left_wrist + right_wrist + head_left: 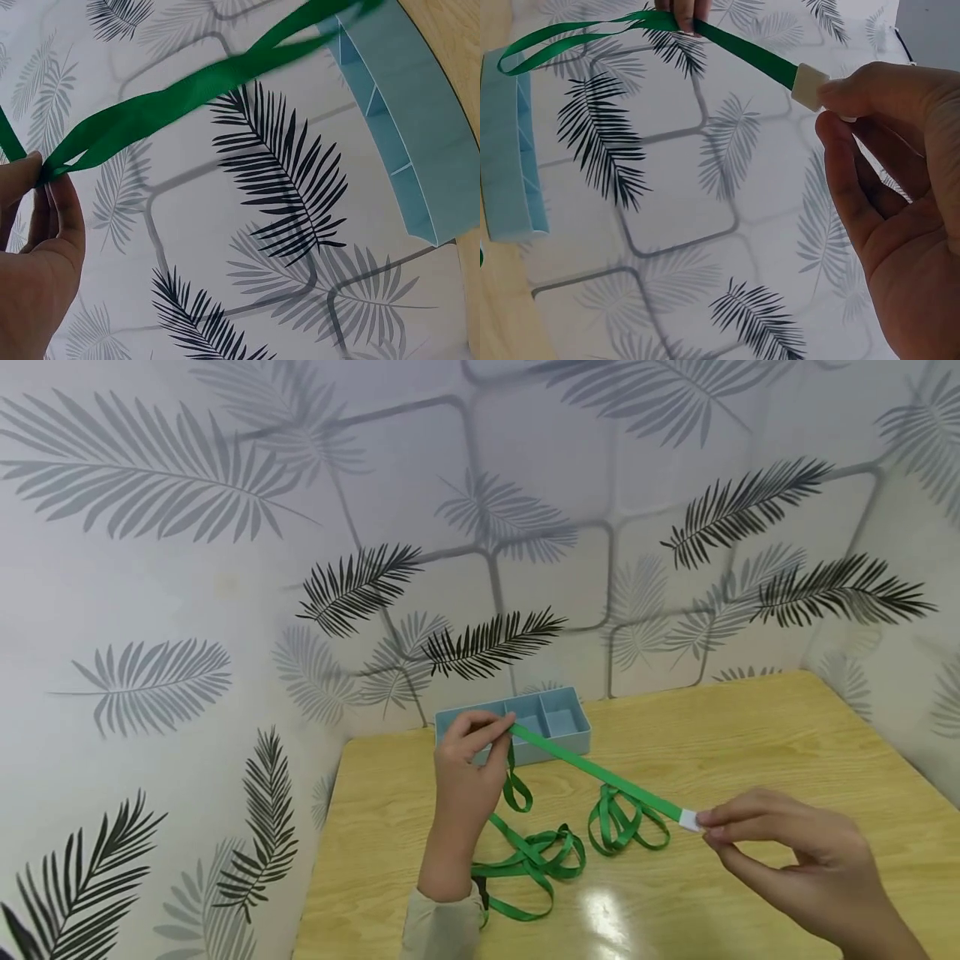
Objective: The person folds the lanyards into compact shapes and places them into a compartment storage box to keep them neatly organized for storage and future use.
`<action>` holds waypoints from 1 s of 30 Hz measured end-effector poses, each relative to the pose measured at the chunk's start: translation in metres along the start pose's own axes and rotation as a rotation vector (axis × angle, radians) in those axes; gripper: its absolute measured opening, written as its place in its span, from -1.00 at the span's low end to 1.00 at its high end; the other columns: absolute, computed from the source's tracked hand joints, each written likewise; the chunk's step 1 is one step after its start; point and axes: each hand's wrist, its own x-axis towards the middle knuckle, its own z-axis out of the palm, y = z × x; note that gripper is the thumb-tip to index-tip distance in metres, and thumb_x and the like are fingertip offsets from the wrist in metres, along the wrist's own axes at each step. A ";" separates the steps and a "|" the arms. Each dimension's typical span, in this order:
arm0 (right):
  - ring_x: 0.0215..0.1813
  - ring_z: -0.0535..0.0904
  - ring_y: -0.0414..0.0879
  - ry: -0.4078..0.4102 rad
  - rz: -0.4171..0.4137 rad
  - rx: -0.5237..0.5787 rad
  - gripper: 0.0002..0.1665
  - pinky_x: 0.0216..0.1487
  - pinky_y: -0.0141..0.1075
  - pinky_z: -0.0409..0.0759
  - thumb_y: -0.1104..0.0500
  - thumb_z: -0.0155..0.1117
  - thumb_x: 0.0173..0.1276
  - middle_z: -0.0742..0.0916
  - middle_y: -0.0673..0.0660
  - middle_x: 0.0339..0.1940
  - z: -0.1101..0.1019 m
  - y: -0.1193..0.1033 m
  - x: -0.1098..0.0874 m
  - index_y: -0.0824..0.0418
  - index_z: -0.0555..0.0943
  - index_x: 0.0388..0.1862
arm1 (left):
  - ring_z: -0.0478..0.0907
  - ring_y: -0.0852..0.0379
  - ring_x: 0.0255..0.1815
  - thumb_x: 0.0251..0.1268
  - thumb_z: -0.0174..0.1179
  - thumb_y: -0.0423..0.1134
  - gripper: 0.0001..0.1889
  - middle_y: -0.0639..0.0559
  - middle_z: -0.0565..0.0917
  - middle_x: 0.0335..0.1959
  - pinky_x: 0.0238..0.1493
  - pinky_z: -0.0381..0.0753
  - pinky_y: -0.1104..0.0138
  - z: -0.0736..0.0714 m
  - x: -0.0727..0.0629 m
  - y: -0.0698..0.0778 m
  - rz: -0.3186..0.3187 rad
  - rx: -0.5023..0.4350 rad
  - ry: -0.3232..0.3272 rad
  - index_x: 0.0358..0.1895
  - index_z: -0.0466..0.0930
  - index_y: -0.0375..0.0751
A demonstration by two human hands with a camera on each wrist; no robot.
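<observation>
A flat green lanyard (592,768) stretches taut between both hands, sloping down to the right in the head view. My left hand (471,777) pinches the strap between thumb and fingertips, and a loop of it hangs below that hand. With thumb and fingers, my right hand (813,860) pinches the white end piece (689,820) of the lanyard. In the right wrist view this end piece (808,87) looks flat and squarish. The left wrist view shows the doubled strap (172,97) trailing away from the pinching fingers.
Two more tangles of green strap lie on the wooden table (750,735), one tangle (534,853) beside the left forearm, the other tangle (622,837) under the taut lanyard. A light blue compartment tray (555,749) stands at the back against the leaf-patterned wall (540,593).
</observation>
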 end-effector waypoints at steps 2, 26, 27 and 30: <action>0.04 0.80 -0.07 -0.012 0.035 0.016 -0.86 0.09 -0.46 0.72 0.59 0.48 0.23 0.84 0.32 -0.08 -0.001 0.004 -0.007 0.53 0.76 -0.23 | 0.69 0.01 -0.15 0.50 0.29 -0.45 -0.80 -0.10 0.71 -0.08 -0.22 0.70 0.32 0.000 0.001 0.000 0.019 -0.001 0.005 0.03 0.85 -0.24; -0.16 0.64 -0.26 -0.109 0.511 -0.348 -0.43 -0.08 -0.48 0.66 0.61 0.58 0.07 0.73 -0.07 -0.21 0.036 0.061 -0.068 -0.07 0.66 -0.33 | 0.79 -0.06 -0.09 0.36 0.35 -0.56 -0.84 -0.17 0.80 -0.14 -0.08 0.82 0.30 0.003 0.015 0.040 0.194 -0.132 0.064 -0.11 0.86 -0.36; -0.18 0.63 -0.26 -0.112 0.519 -0.344 -0.45 -0.11 -0.46 0.65 0.59 0.58 0.09 0.72 -0.07 -0.23 0.039 0.065 -0.069 -0.07 0.64 -0.32 | 0.79 -0.07 -0.10 0.35 0.35 -0.57 -0.84 -0.17 0.80 -0.15 -0.08 0.82 0.29 0.004 0.015 0.042 0.198 -0.139 0.059 -0.11 0.86 -0.37; -0.22 0.59 -0.25 -0.105 0.519 -0.348 -0.47 -0.19 -0.42 0.61 0.52 0.61 0.12 0.70 -0.08 -0.27 0.049 0.074 -0.071 -0.06 0.59 -0.31 | 0.80 -0.05 -0.11 0.35 0.36 -0.57 -0.83 -0.17 0.80 -0.15 -0.06 0.82 0.29 0.007 0.015 0.047 0.211 -0.151 0.044 -0.11 0.85 -0.35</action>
